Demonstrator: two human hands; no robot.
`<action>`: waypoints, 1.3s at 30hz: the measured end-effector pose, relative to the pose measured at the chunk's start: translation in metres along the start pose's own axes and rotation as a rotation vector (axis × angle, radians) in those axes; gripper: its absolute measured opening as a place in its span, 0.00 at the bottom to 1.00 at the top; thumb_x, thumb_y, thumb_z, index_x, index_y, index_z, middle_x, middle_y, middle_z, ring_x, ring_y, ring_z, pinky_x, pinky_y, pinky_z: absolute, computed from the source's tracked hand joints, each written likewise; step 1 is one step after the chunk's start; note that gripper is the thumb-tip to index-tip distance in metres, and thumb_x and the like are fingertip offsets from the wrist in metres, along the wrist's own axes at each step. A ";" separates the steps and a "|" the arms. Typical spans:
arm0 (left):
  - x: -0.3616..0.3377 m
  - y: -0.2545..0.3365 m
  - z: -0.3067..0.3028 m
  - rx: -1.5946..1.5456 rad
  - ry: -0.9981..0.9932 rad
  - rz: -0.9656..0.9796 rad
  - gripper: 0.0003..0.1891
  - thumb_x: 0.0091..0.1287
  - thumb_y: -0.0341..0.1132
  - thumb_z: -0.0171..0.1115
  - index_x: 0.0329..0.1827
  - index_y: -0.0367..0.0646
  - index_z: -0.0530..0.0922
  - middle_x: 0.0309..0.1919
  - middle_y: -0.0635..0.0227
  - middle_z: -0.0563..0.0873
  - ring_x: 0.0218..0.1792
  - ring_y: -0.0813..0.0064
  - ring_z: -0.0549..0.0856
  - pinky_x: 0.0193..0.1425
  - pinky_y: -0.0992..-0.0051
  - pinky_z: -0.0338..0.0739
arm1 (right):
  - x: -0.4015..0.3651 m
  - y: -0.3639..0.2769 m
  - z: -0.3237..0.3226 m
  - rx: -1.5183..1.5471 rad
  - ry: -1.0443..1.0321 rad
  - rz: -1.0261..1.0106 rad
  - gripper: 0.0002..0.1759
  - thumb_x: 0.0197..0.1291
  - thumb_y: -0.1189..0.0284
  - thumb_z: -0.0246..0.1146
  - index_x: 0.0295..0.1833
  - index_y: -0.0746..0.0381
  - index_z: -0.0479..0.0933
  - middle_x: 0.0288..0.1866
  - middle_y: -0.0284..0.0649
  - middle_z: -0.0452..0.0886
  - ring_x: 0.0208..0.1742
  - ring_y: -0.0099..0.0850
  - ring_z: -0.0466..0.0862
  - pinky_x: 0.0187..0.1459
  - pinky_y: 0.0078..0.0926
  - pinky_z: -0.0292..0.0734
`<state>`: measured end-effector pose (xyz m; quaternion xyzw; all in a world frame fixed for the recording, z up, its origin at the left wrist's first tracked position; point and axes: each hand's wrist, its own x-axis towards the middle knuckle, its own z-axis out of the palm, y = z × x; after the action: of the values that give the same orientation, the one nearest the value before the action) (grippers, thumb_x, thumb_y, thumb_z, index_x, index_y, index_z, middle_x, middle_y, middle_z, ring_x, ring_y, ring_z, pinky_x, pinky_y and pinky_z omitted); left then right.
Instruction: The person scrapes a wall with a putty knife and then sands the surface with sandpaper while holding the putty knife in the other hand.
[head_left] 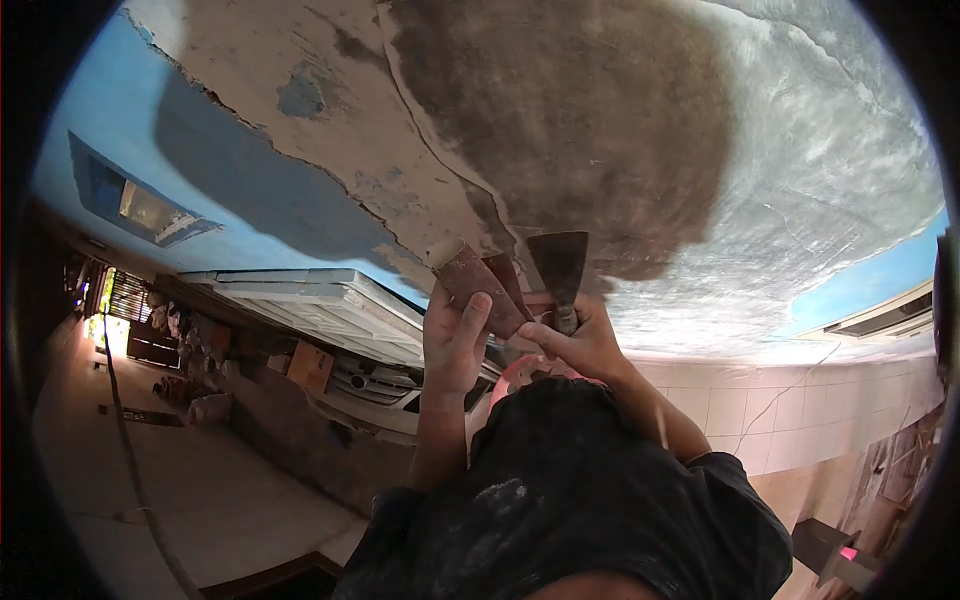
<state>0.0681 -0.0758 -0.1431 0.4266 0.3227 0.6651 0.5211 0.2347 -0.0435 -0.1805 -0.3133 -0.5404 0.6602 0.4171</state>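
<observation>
A folded piece of reddish-brown sandpaper (482,288) is gripped in my left hand (455,335), with the thumb pressed flat on its face. My right hand (585,340) is closed around the handle of a putty knife (560,262), whose wide dark blade points away from me. The right thumb and fingers also touch the lower end of the sandpaper, so both hands meet there. Just beyond the hands lies a plastered surface (640,130), patchy grey and whitish. Part of the right fingers is hidden behind the sandpaper.
Blue paint (260,190) with a ragged, chipped edge borders the plaster on the left. A white slatted panel (330,300) runs beside my left arm. Pink-white tiles (740,410) lie right. A dark cable (125,430) crosses the far left, near cluttered items.
</observation>
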 end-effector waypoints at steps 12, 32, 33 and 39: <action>0.071 0.143 0.048 0.738 0.056 0.980 0.20 0.72 0.23 0.53 0.64 0.20 0.64 0.60 0.41 0.77 0.64 0.57 0.77 0.67 0.63 0.74 | -0.007 0.000 -0.041 0.135 0.056 0.000 0.12 0.62 0.66 0.69 0.41 0.63 0.76 0.24 0.29 0.77 0.24 0.16 0.75 0.26 0.19 0.69; 0.193 0.199 0.130 1.623 0.347 1.592 0.26 0.78 0.37 0.44 0.72 0.27 0.59 0.71 0.37 0.63 0.73 0.39 0.61 0.74 0.47 0.58 | -0.008 -0.007 -0.034 0.194 0.096 0.011 0.13 0.62 0.67 0.69 0.42 0.63 0.75 0.26 0.29 0.76 0.25 0.17 0.74 0.25 0.19 0.68; 0.190 0.191 0.125 1.650 0.353 1.578 0.27 0.78 0.39 0.43 0.72 0.26 0.59 0.71 0.36 0.62 0.73 0.39 0.59 0.74 0.46 0.57 | -0.009 -0.012 -0.036 0.185 0.087 0.000 0.13 0.62 0.67 0.69 0.42 0.63 0.75 0.26 0.30 0.76 0.24 0.17 0.74 0.25 0.19 0.68; 0.208 0.243 0.148 1.606 0.353 1.590 0.33 0.78 0.46 0.44 0.73 0.23 0.54 0.72 0.31 0.57 0.75 0.37 0.55 0.75 0.45 0.53 | -0.003 -0.019 -0.036 0.266 0.079 -0.005 0.14 0.63 0.67 0.69 0.45 0.64 0.74 0.26 0.31 0.75 0.23 0.18 0.73 0.24 0.19 0.66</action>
<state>0.0810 0.0626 0.1808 0.6203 0.3619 0.4590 -0.5230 0.2707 -0.0283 -0.1700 -0.2796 -0.4323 0.7120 0.4775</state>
